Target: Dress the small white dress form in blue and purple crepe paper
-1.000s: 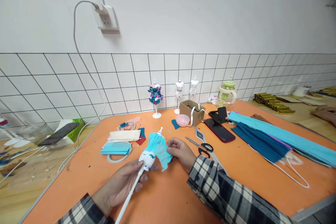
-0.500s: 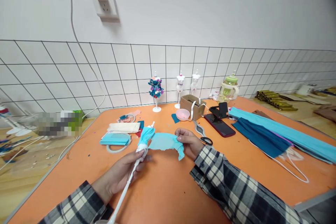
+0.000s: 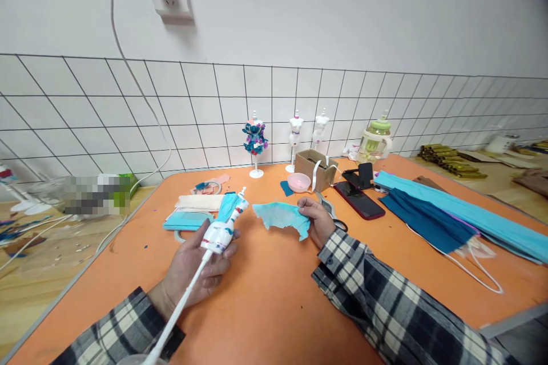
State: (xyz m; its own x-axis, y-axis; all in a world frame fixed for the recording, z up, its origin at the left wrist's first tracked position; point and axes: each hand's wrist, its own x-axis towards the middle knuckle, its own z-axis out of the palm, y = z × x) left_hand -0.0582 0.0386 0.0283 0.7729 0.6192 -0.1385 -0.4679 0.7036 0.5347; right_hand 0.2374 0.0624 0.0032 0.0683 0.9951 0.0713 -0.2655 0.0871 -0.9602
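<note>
My left hand [image 3: 192,268] is closed around a small white mannequin [image 3: 217,236], tilted, its white stand pole running down towards me. Coloured marks show on its body, and some light-blue fabric covers one side of its upper part. Pinched in my right hand [image 3: 319,221] is the end of a light-blue fabric strip [image 3: 280,215] with ragged edges. The strip's other end reaches close to the mannequin, with a narrow gap showing between them. Scissors [image 3: 340,224] lie partly hidden behind my right hand.
On the orange table [image 3: 274,302] are folded light-blue fabric [image 3: 184,220], a pink bowl [image 3: 298,182], a cardboard box [image 3: 319,171], a phone [image 3: 359,201] and a dark-blue mask [image 3: 428,219]. A decorated mannequin [image 3: 256,140] and two bare ones stand at the back, near a bottle [image 3: 374,142].
The light-blue strip has come away from around the mannequin as my right hand moved right. My left hand has turned the mannequin and shifted it left, showing its marked white body.
</note>
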